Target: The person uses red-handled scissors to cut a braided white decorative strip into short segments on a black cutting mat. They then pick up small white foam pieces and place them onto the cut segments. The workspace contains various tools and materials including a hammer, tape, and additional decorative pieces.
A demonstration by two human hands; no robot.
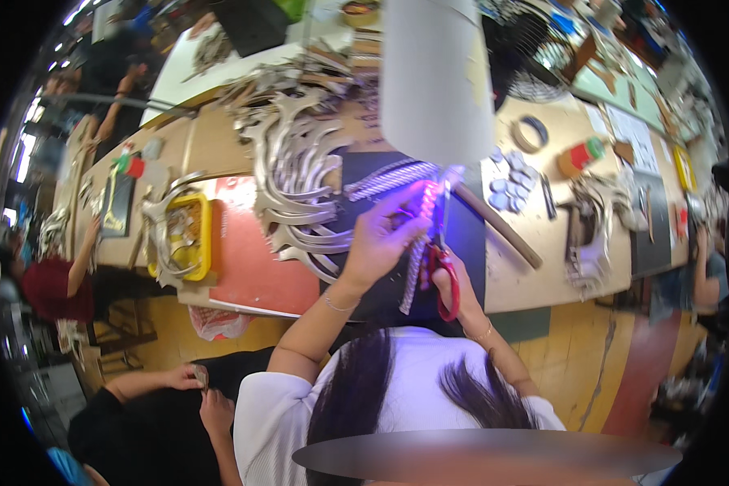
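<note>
Over dark mat (470,243), L hand (378,243) is pinching silver trim strip (414,271), R hand (448,279) gripping red scissors (446,283), mid-cut; next snip prob. needs steady alignment.

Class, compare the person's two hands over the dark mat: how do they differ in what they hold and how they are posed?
The right hand has its fingers through red-handled scissors, blades pointing up; the left hand pinches a silver beaded strip with no tool. The left hand is higher and nearer the silver ornate pieces; the right sits lower, nearer the body. Both wear a thin bracelet and work on the same strip under violet light.
</note>
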